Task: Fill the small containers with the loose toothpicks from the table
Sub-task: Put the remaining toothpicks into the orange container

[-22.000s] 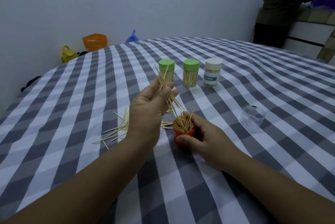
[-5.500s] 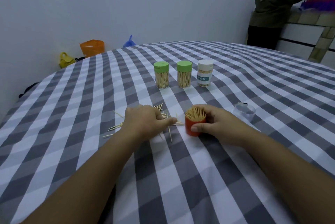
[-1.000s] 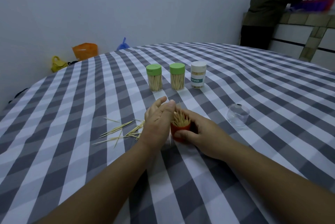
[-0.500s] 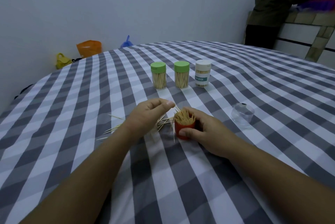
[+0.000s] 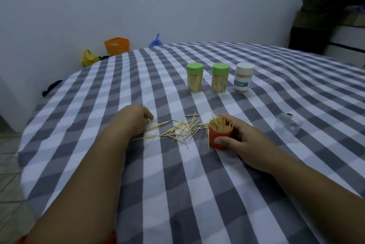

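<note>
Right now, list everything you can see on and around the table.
loose toothpicks: scattered pile, pale wood, between the hands
orange container: one, packed with toothpicks, open
green-lidded jars: two, filled, far side
white-lidded jar: one, right of the green pair
clear cap: one, right side
checked tablecloth: grey-white
bags: orange, yellow, blue, by the wall
person: standing, far right
left hand: on the toothpicks
right hand: holds the orange container

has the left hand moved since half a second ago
Yes. The left hand has shifted left, away from the orange container, onto the left end of the loose toothpicks.
</note>
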{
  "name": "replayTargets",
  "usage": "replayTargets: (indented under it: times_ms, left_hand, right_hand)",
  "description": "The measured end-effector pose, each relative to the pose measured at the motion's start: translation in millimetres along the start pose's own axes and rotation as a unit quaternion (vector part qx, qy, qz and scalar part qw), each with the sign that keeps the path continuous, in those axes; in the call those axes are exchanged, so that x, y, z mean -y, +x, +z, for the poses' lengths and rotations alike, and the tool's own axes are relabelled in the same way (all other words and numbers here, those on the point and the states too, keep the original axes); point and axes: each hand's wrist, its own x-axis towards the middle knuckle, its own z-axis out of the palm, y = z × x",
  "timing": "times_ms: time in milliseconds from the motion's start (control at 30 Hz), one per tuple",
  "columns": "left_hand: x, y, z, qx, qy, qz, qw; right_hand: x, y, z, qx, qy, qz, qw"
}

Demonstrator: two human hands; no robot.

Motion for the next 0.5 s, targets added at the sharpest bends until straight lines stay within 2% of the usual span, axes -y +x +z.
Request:
replayTargets:
  times_ms: [200, 367, 500]
  left_hand:
    - [0, -7, -9, 0.073, -0.066, 0.036, 0.995]
    - [11, -11, -21, 0.202, -0.068, 0.034, 0.976]
    - [12, -11, -18, 0.195, -0.073, 0.026, 0.978]
  right_hand:
    - [0, 0, 0, -0.002, -0.003, 0.002, 1.000]
    - [-1, 1, 0, -0.005, 0.000, 0.002, 1.000]
    - [-2, 0, 0, -0.003, -0.006, 0.002, 1.000]
